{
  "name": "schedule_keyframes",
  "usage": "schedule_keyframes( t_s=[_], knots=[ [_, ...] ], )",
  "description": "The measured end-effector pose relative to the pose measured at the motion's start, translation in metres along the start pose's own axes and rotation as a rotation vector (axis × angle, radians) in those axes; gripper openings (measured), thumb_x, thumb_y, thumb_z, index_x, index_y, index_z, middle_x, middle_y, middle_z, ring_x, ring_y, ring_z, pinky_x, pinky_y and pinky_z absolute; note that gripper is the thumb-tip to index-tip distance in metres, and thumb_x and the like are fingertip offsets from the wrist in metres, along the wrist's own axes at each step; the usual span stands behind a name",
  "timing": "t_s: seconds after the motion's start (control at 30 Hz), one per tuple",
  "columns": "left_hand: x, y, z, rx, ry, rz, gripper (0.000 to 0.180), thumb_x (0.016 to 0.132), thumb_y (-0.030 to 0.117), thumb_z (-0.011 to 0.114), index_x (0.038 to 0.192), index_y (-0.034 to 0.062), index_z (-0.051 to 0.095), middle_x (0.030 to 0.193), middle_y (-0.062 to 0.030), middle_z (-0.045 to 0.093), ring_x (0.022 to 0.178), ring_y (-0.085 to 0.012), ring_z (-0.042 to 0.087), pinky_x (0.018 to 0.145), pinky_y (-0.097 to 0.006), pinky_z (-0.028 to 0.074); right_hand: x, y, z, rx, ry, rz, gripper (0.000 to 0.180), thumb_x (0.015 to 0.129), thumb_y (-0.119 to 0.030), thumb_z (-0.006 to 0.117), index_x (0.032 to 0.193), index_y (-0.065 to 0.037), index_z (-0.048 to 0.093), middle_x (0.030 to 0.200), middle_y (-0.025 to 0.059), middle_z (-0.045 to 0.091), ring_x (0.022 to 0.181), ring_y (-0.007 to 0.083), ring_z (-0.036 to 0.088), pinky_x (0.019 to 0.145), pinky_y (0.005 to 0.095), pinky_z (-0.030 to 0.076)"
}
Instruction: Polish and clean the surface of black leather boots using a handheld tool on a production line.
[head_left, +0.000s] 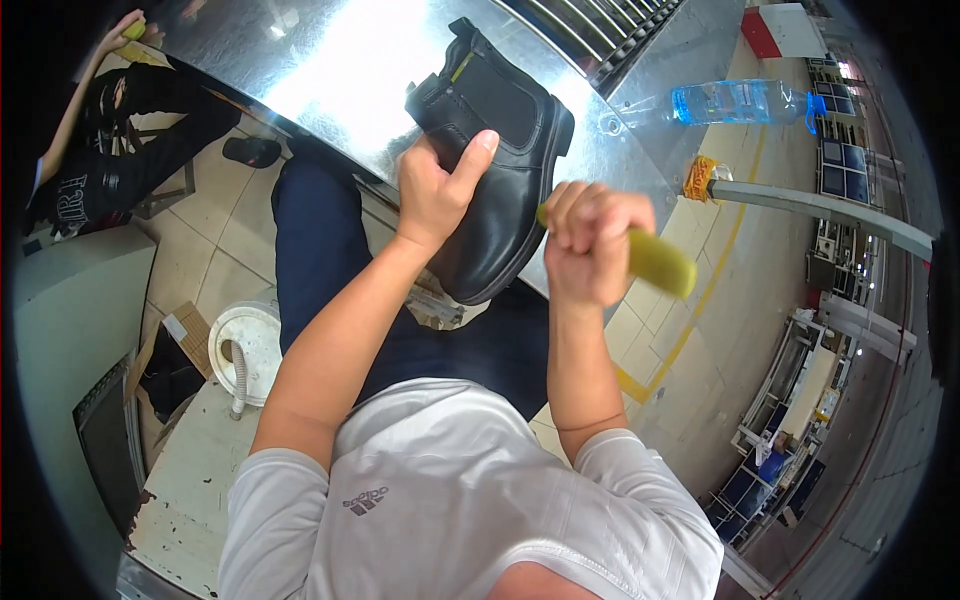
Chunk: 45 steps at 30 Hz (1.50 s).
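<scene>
Metal table, boot partly behind left hand

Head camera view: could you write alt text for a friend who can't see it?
A person's left fingers grip a black boot at the edge of a shiny metal table, while the right fingers clutch a blurred yellow-green object beside it. A clear, blue-capped bottle is to the right.

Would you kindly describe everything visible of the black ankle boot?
The black, leather-looking ankle boot has a duller side panel, pull tab and dark sole. Its side faces up, toe toward the person, past the edge of the shiny metal table. The left hand grips it; whether the right hand touches it is unclear.
</scene>
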<state>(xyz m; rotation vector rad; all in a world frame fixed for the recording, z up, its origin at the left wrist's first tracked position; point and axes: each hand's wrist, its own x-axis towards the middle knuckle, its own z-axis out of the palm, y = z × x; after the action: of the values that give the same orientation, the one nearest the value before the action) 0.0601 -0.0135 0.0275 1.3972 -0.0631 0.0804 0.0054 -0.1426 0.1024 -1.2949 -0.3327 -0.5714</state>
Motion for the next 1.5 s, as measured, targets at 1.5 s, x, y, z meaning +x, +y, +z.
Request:
schedule_keyframes(
  t_s=[1.5],
  knots=[
    [-0.035, 0.079, -0.135, 0.751, -0.351, -0.119, 0.079, 0.068, 0.004, 0.092, 0.139, 0.0050, 0.056, 0.134, -0.0113, 0.062, 0.123, -0.0254, 0.061, 0.108, -0.038, 0.047, 0.014, 0.078, 0.029, 0.651, 0.535, 0.618, 0.031, 0.102, -0.031, 0.065, 0.085, -0.007, 0.054, 0.051, -0.0008, 0.036, 0.038, 0.0112, 0.036, 0.040, 0.0289, 0.034]
  ],
)
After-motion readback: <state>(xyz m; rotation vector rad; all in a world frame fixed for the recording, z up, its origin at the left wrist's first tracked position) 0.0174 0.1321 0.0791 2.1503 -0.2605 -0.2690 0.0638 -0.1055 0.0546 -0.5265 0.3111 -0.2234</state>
